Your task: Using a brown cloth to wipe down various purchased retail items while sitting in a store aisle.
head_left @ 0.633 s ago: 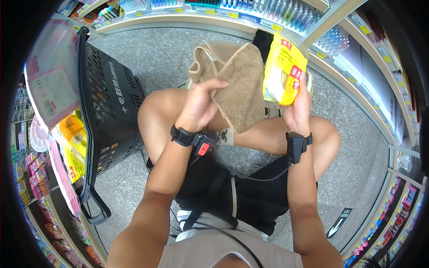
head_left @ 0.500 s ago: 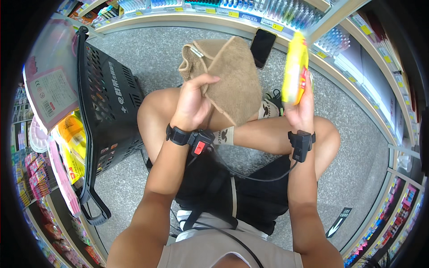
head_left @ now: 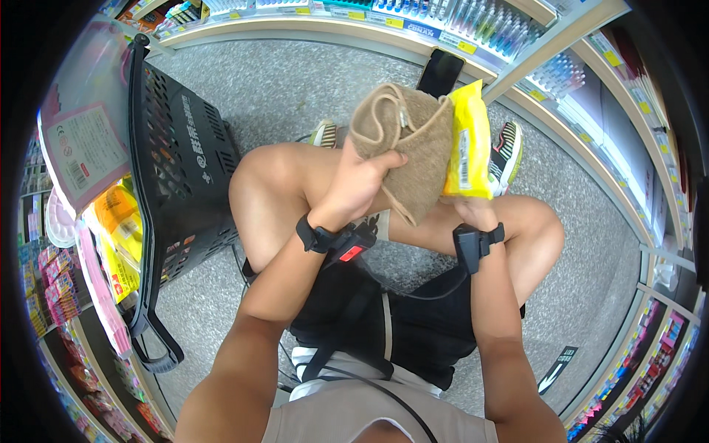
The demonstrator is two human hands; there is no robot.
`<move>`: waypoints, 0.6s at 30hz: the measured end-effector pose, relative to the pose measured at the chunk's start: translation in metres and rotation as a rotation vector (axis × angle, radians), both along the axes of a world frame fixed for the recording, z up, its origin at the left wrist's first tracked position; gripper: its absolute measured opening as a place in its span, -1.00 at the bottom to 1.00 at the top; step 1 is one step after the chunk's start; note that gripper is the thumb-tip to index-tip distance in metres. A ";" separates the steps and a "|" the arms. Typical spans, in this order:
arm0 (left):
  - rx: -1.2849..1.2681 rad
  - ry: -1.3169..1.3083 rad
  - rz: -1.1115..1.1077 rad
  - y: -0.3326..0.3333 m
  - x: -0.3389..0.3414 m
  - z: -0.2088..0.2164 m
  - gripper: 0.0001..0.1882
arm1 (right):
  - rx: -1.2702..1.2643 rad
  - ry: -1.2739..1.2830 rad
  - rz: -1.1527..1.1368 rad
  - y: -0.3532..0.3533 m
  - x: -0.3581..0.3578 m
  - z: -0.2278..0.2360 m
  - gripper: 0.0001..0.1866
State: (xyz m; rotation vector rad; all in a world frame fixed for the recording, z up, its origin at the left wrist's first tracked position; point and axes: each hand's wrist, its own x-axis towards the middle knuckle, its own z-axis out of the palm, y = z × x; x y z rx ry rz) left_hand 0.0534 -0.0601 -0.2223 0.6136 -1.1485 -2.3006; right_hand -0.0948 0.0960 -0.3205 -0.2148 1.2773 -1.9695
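L hand (head_left: 360,184) w/ brown cloth (head_left: 422,159), thumb-over grip; R hand (head_left: 476,212) w/ yellow pkt (head_left: 470,144), grip from below

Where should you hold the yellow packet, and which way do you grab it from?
Probably by the lower end of the yellow packet, coming from below, where the right hand is. The packet's long shape points away from the person, so that end is nearest. The brown cloth crowds its left side, leaving less room for a grip there.

Left hand (head_left: 356,184): gripping, thumb (head_left: 390,159) pointing right | right hand (head_left: 476,212): partly hidden | forearms (head_left: 283,269): extended forward, converging
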 end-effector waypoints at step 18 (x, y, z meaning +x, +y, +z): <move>-0.476 -0.116 0.004 0.004 -0.003 0.005 -0.63 | -0.215 -0.285 0.287 -0.019 -0.002 0.081 -0.12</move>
